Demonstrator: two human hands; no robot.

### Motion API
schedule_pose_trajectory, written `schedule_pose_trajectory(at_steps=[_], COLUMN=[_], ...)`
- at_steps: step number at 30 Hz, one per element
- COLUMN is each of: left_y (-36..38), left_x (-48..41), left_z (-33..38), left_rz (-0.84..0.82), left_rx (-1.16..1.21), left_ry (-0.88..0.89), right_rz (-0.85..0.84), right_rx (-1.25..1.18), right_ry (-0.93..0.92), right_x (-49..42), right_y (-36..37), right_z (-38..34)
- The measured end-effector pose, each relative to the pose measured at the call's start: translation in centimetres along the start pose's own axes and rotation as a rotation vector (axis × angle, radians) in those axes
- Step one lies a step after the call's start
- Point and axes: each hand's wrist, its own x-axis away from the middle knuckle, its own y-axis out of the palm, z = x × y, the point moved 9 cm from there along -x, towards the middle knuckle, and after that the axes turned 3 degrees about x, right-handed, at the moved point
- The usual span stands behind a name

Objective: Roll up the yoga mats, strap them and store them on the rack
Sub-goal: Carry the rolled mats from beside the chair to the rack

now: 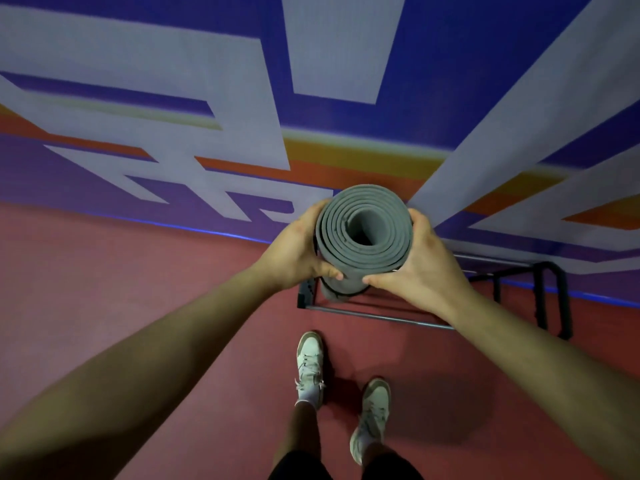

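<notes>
Over the rack (pixel 381 317), mid-frame, a grey rolled yoga mat (pixel 363 263) is held upright w/ its coiled end facing the camera. Left hand (pixel 298 247) grasps the roll's left side & right hand (pixel 419 261) its right, thumbs on the near side. Dark strap (pixel 316 244) circles the roll. Mat's lower end is hidden, can't tell if it touches the rack. Rack is a black metal frame on red floor (pixel 138 289), just beside the blue/white/orange wall (pixel 207 98). White shoes (pixel 310 362) stand nearer.
</notes>
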Motion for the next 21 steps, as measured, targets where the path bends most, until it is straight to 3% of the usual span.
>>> schedule_pose_trajectory(at_steps=[11,16,21], left_y=[3.6,4.5,5.3], left_x=[1.5,0.7,-0.5], left_z=[-4.8,-9.6,-14.7], left_rz=[0.000,-0.033,-0.055], left_rx=[0.071,-0.058,-0.343], left_ry=[-0.095,-0.219,-0.317], right_rz=[-0.109,-0.155,-0.183], right_rx=[-0.062,-0.107,-0.070], right_ry=[0.052,0.099,0.142], right_x=[0.9,-1.4,-3.1], right_y=[4.5,8.8,13.1], right_z=[3.4,6.7,9.7])
